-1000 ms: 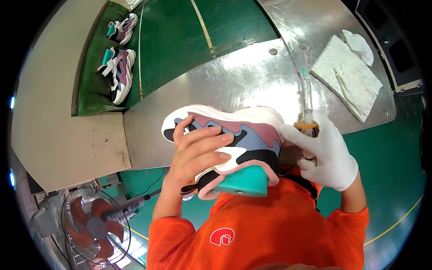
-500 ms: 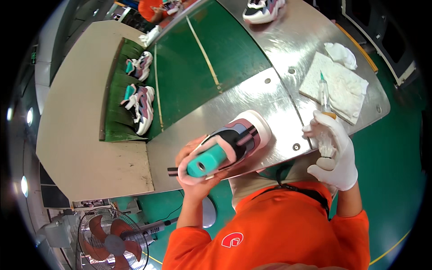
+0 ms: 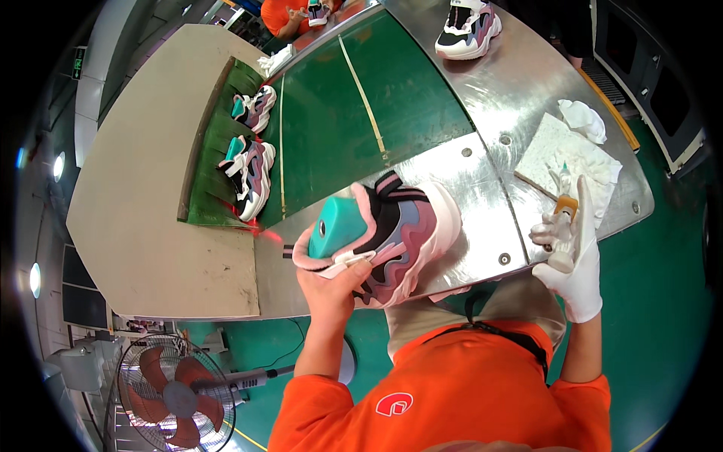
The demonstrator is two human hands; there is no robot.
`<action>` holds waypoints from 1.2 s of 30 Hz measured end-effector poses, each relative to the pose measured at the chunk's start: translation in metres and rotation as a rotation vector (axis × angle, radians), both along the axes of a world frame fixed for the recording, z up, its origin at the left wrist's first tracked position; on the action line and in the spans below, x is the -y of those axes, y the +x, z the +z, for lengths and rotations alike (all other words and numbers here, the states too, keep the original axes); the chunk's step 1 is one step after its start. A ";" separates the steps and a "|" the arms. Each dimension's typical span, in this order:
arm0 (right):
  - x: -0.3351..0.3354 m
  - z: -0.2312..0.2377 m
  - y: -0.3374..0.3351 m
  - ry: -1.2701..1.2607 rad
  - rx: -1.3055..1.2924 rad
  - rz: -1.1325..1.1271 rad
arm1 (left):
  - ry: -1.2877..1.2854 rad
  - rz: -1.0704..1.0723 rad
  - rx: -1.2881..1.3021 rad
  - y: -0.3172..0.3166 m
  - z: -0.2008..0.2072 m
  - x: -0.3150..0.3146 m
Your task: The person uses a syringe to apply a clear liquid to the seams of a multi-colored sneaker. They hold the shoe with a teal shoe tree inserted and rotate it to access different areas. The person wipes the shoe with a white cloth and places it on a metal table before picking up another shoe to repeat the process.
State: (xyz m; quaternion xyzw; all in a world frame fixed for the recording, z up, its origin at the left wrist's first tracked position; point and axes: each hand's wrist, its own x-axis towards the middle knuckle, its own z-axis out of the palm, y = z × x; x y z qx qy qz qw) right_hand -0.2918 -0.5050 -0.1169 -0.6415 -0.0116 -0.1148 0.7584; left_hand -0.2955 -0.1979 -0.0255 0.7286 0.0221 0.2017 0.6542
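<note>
My left hand [image 3: 335,282], bare, grips a pink, grey and black sneaker [image 3: 395,233] from below. The shoe sits on a teal last [image 3: 337,224] and is held upright over the near edge of the steel table [image 3: 482,166]. My right hand [image 3: 574,252] wears a white glove and holds a small squeeze bottle [image 3: 563,218] with an amber liquid and a thin nozzle pointing up. The bottle hangs to the right of the shoe, apart from it, near the table's right corner.
A white cloth pad [image 3: 568,151] with a crumpled rag [image 3: 586,119] lies at the table's right. Another sneaker [image 3: 468,29] stands farther along. Two sneakers [image 3: 248,169] ride the green conveyor belt [image 3: 354,113]. A person in orange [image 3: 297,11] works at the far end. A red fan [image 3: 169,392] stands on the floor at lower left.
My left hand has turned the sneaker from lying sole-up to upright, with the teal last facing me. My right hand with the bottle has drawn back to the right.
</note>
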 end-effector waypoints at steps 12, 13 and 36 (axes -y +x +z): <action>-0.008 -0.013 0.006 -0.109 0.019 -0.099 | 0.046 -0.062 -0.163 0.033 0.020 0.009; -0.012 -0.010 0.006 -0.076 0.018 -0.101 | 0.050 -0.049 -0.151 0.036 0.018 0.011; -0.078 0.046 0.070 -0.407 0.095 -0.007 | 0.214 -0.241 -0.309 0.067 0.025 0.012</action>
